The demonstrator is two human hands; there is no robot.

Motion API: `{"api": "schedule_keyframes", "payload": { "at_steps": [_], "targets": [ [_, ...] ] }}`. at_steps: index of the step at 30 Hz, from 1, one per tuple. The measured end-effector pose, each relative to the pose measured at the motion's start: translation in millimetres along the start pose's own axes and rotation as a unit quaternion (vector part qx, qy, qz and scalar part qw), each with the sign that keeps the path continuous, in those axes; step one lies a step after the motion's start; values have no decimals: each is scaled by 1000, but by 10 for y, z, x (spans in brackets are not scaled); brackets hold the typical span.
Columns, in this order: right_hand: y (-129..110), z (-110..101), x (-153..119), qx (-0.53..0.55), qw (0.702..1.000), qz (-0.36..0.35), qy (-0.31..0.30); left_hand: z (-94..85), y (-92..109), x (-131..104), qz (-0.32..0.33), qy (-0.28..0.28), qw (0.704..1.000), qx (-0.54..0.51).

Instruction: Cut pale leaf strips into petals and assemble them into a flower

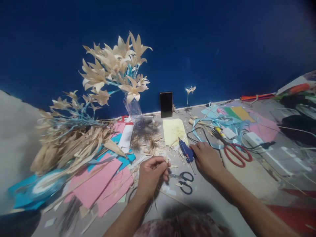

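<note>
Blue wall (pixel 172 49) backs the grey surface (pixel 209 197). Left hand (pixel 153 169) pinches a pale piece (pixel 166 160), likely for control; right hand (pixel 206 157) adjoins the glue gun (pixel 185 150), grip unclear.

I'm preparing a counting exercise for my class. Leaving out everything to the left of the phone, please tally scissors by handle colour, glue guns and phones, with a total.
Black-handled scissors: 1
Red-handled scissors: 1
Blue glue gun: 1
Phone: 1
Total: 4
</note>
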State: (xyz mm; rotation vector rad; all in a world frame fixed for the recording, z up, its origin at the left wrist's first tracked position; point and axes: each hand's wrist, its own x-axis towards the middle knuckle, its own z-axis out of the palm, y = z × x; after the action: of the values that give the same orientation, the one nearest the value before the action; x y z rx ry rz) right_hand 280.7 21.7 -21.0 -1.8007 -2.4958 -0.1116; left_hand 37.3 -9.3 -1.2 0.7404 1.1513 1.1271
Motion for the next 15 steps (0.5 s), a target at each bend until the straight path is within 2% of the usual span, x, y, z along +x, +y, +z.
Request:
{"api": "schedule_keyframes", "payload": {
  "at_steps": [6, 10, 15],
  "targets": [
    [91, 6, 36, 28, 999, -27, 8, 24, 20, 43, 4, 43, 999, 22],
    [180, 56, 3, 105, 991, -57, 53, 41, 51, 57, 25, 68, 996, 47],
    [336, 26, -8, 295, 938, -113, 143, 33, 23, 79, 67, 88, 992, 65]
  ]
}}
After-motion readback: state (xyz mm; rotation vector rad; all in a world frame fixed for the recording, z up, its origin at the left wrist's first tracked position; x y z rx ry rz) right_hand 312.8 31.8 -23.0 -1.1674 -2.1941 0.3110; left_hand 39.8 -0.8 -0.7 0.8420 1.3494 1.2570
